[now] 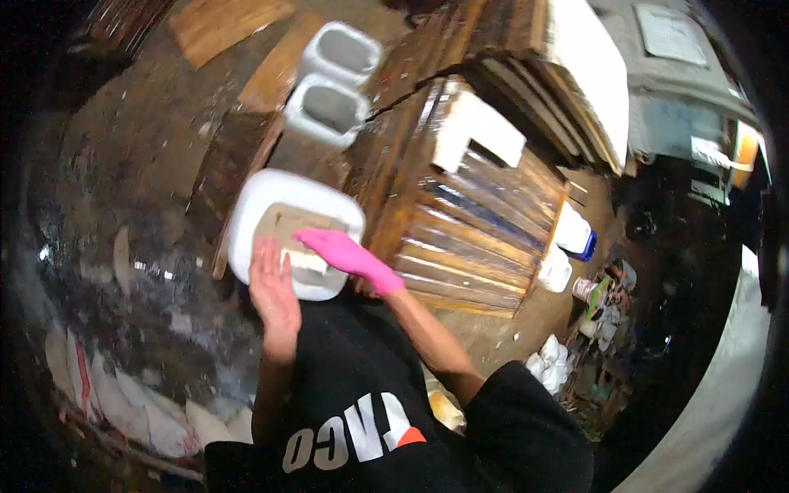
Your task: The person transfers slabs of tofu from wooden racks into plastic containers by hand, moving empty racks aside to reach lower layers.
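Observation:
A white tub [245,215] with murky grey-brown water stands in front of my body. My bare left hand [274,283] is over its near left edge, with the fingers stretched out and slightly apart and nothing in them. My right hand [349,256], in a pink glove, reaches across the tub from the right. Its fingers are extended and point left, over the water. Just below the gloved fingers, a pale block-like patch [309,261] shows in the tub; what it is cannot be made out.
Two white open containers [341,56] [327,111] stand beyond the tub. To the right is a wet slatted wooden surface [468,238] with a white piece [477,131] on it. White jugs [555,269], bags [549,361] and debris lie further right; boards [222,26] lie at the upper left.

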The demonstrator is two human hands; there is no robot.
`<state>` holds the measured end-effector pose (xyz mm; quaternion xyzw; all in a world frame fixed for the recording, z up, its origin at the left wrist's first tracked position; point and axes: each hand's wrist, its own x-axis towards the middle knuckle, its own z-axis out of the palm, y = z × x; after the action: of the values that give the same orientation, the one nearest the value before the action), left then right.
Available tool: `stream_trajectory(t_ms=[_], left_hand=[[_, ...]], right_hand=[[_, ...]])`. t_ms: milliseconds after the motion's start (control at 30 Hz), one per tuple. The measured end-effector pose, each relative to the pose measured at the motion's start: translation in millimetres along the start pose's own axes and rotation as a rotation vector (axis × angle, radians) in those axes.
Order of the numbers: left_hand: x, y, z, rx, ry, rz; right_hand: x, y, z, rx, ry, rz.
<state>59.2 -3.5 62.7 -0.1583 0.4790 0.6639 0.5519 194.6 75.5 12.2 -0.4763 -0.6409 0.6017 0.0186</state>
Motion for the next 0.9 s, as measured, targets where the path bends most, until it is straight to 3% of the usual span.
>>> stream_trajectory(t_ms=[33, 67, 167, 233, 267, 300, 333, 400, 433, 500, 533, 600, 633, 733, 833, 900], left_hand=[[1.0, -3.8, 10.9, 0.01, -0.02, 0.025], [1.8, -14.9, 24.1, 0.031, -0.048, 0.06], [7.5, -41.1, 77.8, 0.279, -0.222, 0.198], [15.0, -63.0, 123.5, 0.501, -0.324, 0.26], [22.9, -78.5, 149.7, 0.706, -0.399, 0.429], [34.9, -99.8, 170.8, 0.91, -0.463, 0.592], [50.4, -122.4, 191.5, 1.112, -0.523, 0.759], [72.0, -165.8, 238.3, 1.386, -0.679, 1.03], [77.5, -187.7, 264.2, 1.458, -0.781, 1.129], [84.3, -225.3, 308.7, 1.756, -0.737, 1.354], [91.2, -242.6, 319.4, 1.762, -0.648, 1.378], [108.3, -270.3, 332.9, 1.766, -0.471, 1.422], [110.9, -272.0, 336.2, 1.784, -0.488, 1.433], [110.3, -277.0, 333.3, 1.89, -0.5, 1.464], [102.0, -282.5, 326.0, 1.943, -0.476, 1.449], [104.4, -280.9, 330.7, 1.985, -0.505, 1.529]], right_hand=[[-35.6, -42.9, -67.2, 0.344, -0.108, 0.009], [-59.1, -37.8, -118.5, 0.363, 0.073, 0.034], [-102.8, 20.7, -265.9, 0.68, 0.949, -0.091], [-103.0, 102.0, -351.6, 0.777, 1.317, 0.003], [-80.9, 169.5, -380.4, 0.36, 1.359, 0.109], [-68.3, 186.6, -396.6, -0.057, 1.415, 0.246], [-39.4, 202.5, -397.1, 0.114, 1.434, 0.399], [2.1, 175.2, -372.3, 0.03, 1.38, 0.478], [9.5, 175.3, -364.2, -0.224, 1.311, 0.401], [16.0, 185.5, -375.3, 0.59, 1.3, -0.031], [15.2, 182.7, -378.6, 0.99, 1.227, -0.253], [-26.1, 168.7, -412.3, 1.275, 0.801, -0.11], [-37.4, 166.9, -424.8, 1.375, 0.631, -0.056], [-30.9, 172.8, -455.1, 1.376, 0.16, -0.05], [-17.1, 174.5, -443.3, 1.51, 0.091, -0.112], [-15.1, 210.1, -426.2, 1.451, 0.443, -0.226]])
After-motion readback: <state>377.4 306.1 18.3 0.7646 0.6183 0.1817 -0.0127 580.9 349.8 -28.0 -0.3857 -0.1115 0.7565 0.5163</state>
